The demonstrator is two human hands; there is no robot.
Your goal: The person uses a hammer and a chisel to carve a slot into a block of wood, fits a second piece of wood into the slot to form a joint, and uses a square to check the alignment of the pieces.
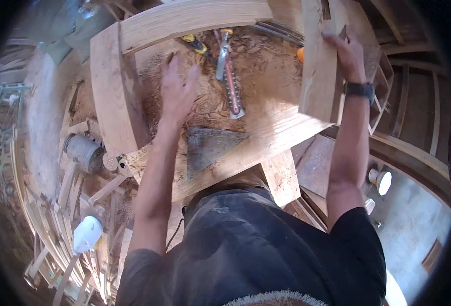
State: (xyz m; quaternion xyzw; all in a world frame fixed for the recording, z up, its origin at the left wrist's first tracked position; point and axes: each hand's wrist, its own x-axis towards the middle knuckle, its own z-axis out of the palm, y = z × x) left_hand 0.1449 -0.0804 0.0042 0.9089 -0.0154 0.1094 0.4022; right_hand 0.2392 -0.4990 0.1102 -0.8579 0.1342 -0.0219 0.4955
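Over the shaving-strewn workbench [271,76], my left hand [179,89] is slightly blurred, its fingers spread and holding nothing. My right hand [350,56], with a dark watch at the wrist, grips the edge of an upright wooden board [318,66] at the right. Across the far side runs a thick wooden beam [194,21], meeting another board [110,92] on the left. Between my hands lie a red, tooth-edged tool [231,84], a metal tool with an orange end [222,58] and a yellow-and-black tool [197,45]. A dark triangular plate [210,148] rests nearer me.
A grey cylindrical motor [84,153] stands left of the bench. Below it are many wood offcuts and a white plastic jug [87,234]. An orange round thing [300,54] shows beside the right board. Wooden framing [406,102] fills the far right.
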